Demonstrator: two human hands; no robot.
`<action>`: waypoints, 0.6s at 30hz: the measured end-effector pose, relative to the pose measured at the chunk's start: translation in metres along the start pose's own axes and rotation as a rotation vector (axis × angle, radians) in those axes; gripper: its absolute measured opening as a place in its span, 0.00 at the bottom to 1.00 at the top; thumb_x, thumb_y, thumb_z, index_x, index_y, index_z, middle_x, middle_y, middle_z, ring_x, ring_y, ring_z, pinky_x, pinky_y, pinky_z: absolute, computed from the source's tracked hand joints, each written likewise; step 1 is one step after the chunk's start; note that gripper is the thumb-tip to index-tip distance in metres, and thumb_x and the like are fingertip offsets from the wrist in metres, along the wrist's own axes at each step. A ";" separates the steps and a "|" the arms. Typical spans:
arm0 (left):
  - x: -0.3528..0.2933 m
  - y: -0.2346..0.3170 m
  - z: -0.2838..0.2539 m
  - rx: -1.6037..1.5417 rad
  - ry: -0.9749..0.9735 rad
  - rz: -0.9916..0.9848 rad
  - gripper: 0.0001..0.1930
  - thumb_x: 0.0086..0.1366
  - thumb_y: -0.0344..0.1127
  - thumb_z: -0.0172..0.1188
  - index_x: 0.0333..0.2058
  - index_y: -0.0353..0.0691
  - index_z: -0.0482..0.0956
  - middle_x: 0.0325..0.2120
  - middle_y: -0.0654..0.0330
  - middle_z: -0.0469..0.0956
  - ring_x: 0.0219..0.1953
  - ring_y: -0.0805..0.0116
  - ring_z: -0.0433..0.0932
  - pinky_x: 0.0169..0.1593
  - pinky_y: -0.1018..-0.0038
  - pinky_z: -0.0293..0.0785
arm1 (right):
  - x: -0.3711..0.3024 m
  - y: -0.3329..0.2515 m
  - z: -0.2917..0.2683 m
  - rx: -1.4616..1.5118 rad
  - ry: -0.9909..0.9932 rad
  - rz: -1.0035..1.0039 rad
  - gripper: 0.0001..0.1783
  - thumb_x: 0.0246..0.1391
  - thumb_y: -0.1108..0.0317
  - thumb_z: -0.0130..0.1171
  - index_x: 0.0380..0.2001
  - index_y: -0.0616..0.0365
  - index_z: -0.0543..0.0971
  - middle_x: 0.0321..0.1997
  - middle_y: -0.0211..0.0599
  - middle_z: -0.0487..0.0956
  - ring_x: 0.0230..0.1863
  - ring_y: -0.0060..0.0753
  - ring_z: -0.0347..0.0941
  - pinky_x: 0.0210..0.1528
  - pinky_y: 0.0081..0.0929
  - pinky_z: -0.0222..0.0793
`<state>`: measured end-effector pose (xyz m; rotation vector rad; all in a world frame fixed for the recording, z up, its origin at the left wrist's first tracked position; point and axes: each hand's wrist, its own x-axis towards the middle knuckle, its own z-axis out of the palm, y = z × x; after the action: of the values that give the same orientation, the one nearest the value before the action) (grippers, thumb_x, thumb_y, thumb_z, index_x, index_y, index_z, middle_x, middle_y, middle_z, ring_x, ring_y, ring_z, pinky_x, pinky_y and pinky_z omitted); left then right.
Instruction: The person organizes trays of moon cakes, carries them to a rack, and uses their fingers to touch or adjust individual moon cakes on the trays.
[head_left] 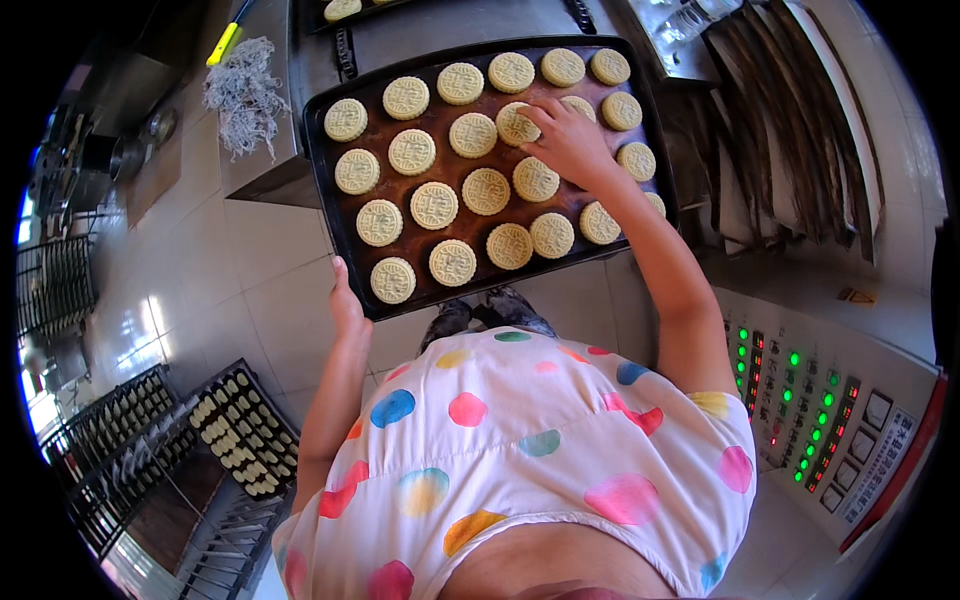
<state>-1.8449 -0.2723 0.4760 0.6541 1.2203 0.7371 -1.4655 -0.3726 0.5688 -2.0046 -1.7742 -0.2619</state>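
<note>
A dark, black-rimmed baking tray (325, 205) slants in front of me, its far side over a metal surface. Rows of pale round pastries (434, 205) with scalloped edges and stamped tops lie on its brown base. At the tray's near left corner, my left hand (347, 298) grips the rim, thumb up along the side. My right hand (568, 142) reaches over the right half, with thumb and fingertips around the right edge of one pastry (514, 124) in an upper row. That pastry still rests on the tray. The right hand and forearm partly cover pastries beside it.
Behind the tray is a metal worktop (420, 25) with another tray of pastries. A tangled pale string mop head (245, 95) and yellow-handled tool (224, 45) lie left. Thin boards (790, 120) stand at right above a lit control panel (800, 400). Racks hold loaded trays (243, 428) lower left.
</note>
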 end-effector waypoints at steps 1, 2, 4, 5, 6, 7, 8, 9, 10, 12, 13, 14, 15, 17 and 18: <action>-0.001 0.001 0.003 0.012 0.013 0.003 0.31 0.62 0.56 0.52 0.51 0.32 0.68 0.48 0.55 0.73 0.48 0.64 0.73 0.54 0.67 0.68 | 0.007 0.005 0.007 -0.016 -0.066 -0.002 0.26 0.42 0.59 0.64 0.46 0.52 0.71 0.41 0.40 0.72 0.45 0.44 0.69 0.46 0.37 0.66; -0.004 0.003 0.003 0.024 0.034 0.005 0.32 0.61 0.56 0.52 0.51 0.32 0.68 0.49 0.55 0.72 0.49 0.64 0.72 0.54 0.68 0.67 | 0.014 0.007 0.014 -0.026 -0.136 -0.007 0.30 0.40 0.57 0.65 0.48 0.52 0.70 0.42 0.41 0.71 0.47 0.45 0.68 0.48 0.38 0.65; -0.009 0.005 0.008 0.039 0.070 0.017 0.32 0.61 0.57 0.52 0.51 0.30 0.68 0.48 0.55 0.73 0.48 0.64 0.73 0.54 0.69 0.68 | 0.022 0.010 0.025 -0.063 -0.214 0.002 0.35 0.37 0.55 0.67 0.50 0.51 0.69 0.44 0.43 0.70 0.48 0.45 0.68 0.50 0.40 0.64; -0.014 0.007 0.013 0.039 0.091 0.026 0.32 0.61 0.56 0.52 0.50 0.30 0.69 0.47 0.55 0.74 0.47 0.65 0.73 0.52 0.70 0.69 | 0.025 0.010 0.027 -0.086 -0.225 0.013 0.36 0.36 0.53 0.68 0.50 0.51 0.69 0.44 0.43 0.70 0.48 0.46 0.68 0.50 0.40 0.64; -0.016 0.008 0.014 0.040 0.109 0.035 0.32 0.61 0.56 0.52 0.49 0.29 0.70 0.45 0.55 0.74 0.45 0.65 0.74 0.51 0.71 0.70 | 0.027 0.010 0.029 -0.111 -0.236 0.025 0.37 0.34 0.52 0.68 0.50 0.51 0.69 0.44 0.44 0.70 0.48 0.46 0.68 0.50 0.40 0.64; -0.015 0.007 0.013 0.031 0.099 0.030 0.32 0.61 0.56 0.52 0.49 0.29 0.70 0.45 0.55 0.74 0.45 0.65 0.74 0.51 0.71 0.70 | 0.029 0.012 0.031 -0.112 -0.234 0.011 0.37 0.34 0.53 0.68 0.50 0.51 0.69 0.44 0.44 0.70 0.49 0.45 0.68 0.50 0.40 0.64; -0.014 0.007 0.011 0.021 0.088 0.026 0.32 0.61 0.56 0.52 0.49 0.29 0.70 0.45 0.55 0.74 0.45 0.65 0.74 0.51 0.71 0.70 | 0.032 0.010 0.030 -0.112 -0.255 0.007 0.36 0.34 0.54 0.67 0.50 0.51 0.69 0.44 0.44 0.70 0.49 0.45 0.68 0.50 0.40 0.64; -0.012 0.006 0.010 0.012 0.076 0.022 0.32 0.61 0.56 0.52 0.49 0.29 0.70 0.45 0.55 0.74 0.45 0.65 0.74 0.51 0.71 0.70 | 0.035 0.008 0.029 -0.112 -0.276 0.006 0.36 0.34 0.55 0.67 0.50 0.51 0.69 0.44 0.44 0.70 0.49 0.45 0.67 0.50 0.40 0.64; -0.012 0.004 0.008 0.012 0.075 0.029 0.32 0.61 0.56 0.52 0.49 0.28 0.70 0.45 0.55 0.74 0.45 0.65 0.74 0.51 0.71 0.70 | 0.037 0.007 0.029 -0.112 -0.296 0.005 0.35 0.34 0.56 0.67 0.50 0.51 0.69 0.44 0.44 0.70 0.49 0.45 0.67 0.50 0.40 0.64; -0.009 0.004 0.008 0.018 0.065 0.046 0.32 0.62 0.56 0.52 0.49 0.28 0.69 0.45 0.55 0.74 0.45 0.65 0.75 0.51 0.71 0.70 | 0.036 0.007 0.032 -0.157 -0.288 -0.047 0.34 0.35 0.57 0.66 0.50 0.51 0.70 0.44 0.43 0.70 0.49 0.45 0.67 0.49 0.40 0.65; -0.008 0.004 0.008 0.019 0.065 0.044 0.32 0.62 0.56 0.52 0.49 0.28 0.69 0.45 0.55 0.74 0.45 0.65 0.75 0.51 0.71 0.70 | 0.036 0.007 0.032 -0.180 -0.283 -0.072 0.33 0.35 0.58 0.66 0.49 0.51 0.70 0.44 0.43 0.70 0.49 0.45 0.67 0.49 0.40 0.65; -0.007 0.004 0.008 0.022 0.066 0.040 0.32 0.62 0.56 0.52 0.49 0.28 0.69 0.45 0.55 0.74 0.45 0.65 0.75 0.50 0.71 0.70 | 0.036 0.008 0.034 -0.185 -0.301 -0.097 0.33 0.35 0.58 0.66 0.49 0.51 0.71 0.44 0.43 0.71 0.49 0.44 0.68 0.48 0.39 0.65; -0.007 0.003 0.008 0.026 0.066 0.037 0.32 0.62 0.56 0.52 0.49 0.28 0.69 0.45 0.55 0.74 0.44 0.65 0.75 0.50 0.70 0.71 | 0.037 0.010 0.036 -0.189 -0.319 -0.122 0.32 0.35 0.58 0.66 0.48 0.51 0.71 0.43 0.42 0.71 0.48 0.44 0.68 0.48 0.39 0.65; -0.004 0.002 0.005 0.013 0.049 0.031 0.32 0.62 0.56 0.51 0.48 0.28 0.70 0.45 0.54 0.74 0.45 0.65 0.75 0.50 0.70 0.71 | 0.038 0.012 0.039 -0.206 -0.337 -0.143 0.31 0.35 0.58 0.66 0.47 0.51 0.72 0.43 0.42 0.71 0.48 0.44 0.68 0.47 0.39 0.65; -0.003 0.001 0.003 0.007 0.041 0.027 0.32 0.62 0.56 0.51 0.48 0.28 0.70 0.45 0.54 0.74 0.45 0.65 0.75 0.50 0.70 0.71 | 0.038 0.012 0.040 -0.219 -0.336 -0.139 0.31 0.35 0.58 0.66 0.47 0.51 0.72 0.42 0.41 0.71 0.47 0.43 0.68 0.47 0.38 0.65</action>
<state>-1.8424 -0.2743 0.4791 0.6652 1.2545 0.7722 -1.4538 -0.3224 0.5474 -2.1815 -2.1803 -0.1755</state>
